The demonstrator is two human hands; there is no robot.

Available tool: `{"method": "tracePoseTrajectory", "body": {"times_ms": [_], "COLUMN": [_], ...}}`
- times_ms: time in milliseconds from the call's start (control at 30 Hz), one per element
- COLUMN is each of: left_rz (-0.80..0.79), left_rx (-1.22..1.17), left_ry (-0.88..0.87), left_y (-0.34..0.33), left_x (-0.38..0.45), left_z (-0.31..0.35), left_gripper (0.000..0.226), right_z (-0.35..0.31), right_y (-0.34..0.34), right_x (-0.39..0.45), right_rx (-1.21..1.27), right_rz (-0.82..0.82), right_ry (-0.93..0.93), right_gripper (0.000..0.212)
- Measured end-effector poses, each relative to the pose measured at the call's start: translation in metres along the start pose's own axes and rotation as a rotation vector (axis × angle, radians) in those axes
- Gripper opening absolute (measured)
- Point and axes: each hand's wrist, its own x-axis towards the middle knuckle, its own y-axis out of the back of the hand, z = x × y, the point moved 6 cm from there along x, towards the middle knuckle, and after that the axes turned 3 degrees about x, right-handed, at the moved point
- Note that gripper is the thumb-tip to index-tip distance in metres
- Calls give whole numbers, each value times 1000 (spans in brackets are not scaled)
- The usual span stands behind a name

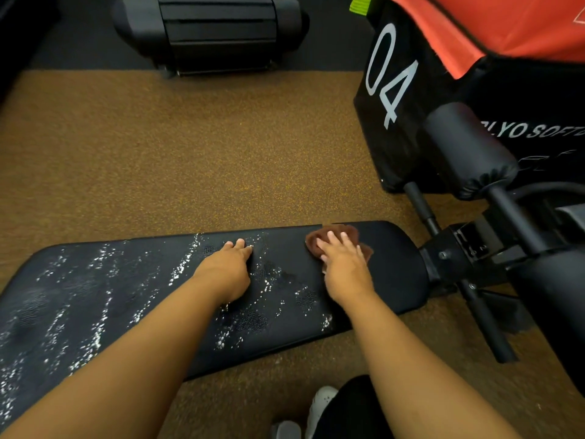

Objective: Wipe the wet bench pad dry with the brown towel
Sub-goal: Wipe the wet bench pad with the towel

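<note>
Head view. A black bench pad runs from the lower left of the frame toward the right, over a speckled brown floor. White droplets and streaks of water cover the left and middle of the pad; the right end, beyond the towel, looks matte and free of droplets. A brown towel, bunched into a small wad, lies on the pad near its far edge, toward the right end. The right hand rests flat on the towel, fingers extended and slightly spread, palm pressing down rather than gripping; the cloth shows beyond the fingertips and at both sides of the hand. The left hand lies palm down on the wet middle part of the pad, fingers loosely curled toward the far edge, holding nothing; it is near the towel but apart from it. At the pad's right end is the black bench frame with a padded roller. Behind it stands a black and orange box marked "04". A dark machine stands at the top of the frame. A white shoe shows at the bottom edge.
</note>
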Motion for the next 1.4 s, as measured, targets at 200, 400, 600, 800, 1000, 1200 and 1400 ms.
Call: {"method": "tracePoseTrajectory", "body": {"times_ms": [200,400,600,800,1000,1200,1400], "left_rz": [1,-7,-5,-17,-18,-24,-16], "left_rx": [8,-17,-30,-42,-45,-60,-64], "left_ry": [10,0,-2,5,2,6,5], "left_y": [0,1,0,4,1,1,-1], "left_x": [1,-2,-3,-5,-4,-4,-5], "left_z": [4,0,1,2,2,0,0], "left_gripper": [69,70,70,68,69,69,70], "right_z": [-51,2,-18,-12,-3,16,-7], "right_y": [-21,2,-12,-2,-14,5,-14], "right_x": [-49,-29,-74,-65,-105,-85,-124], "right_rx": [140,-18,70,-28,122,-7,-25], "right_rz": [-244,27,-174,72,-317,-32,-277], "right_ry": [446,15,514,131,573,209,693], "right_gripper": [42,46,42,41,43,42,48]}}
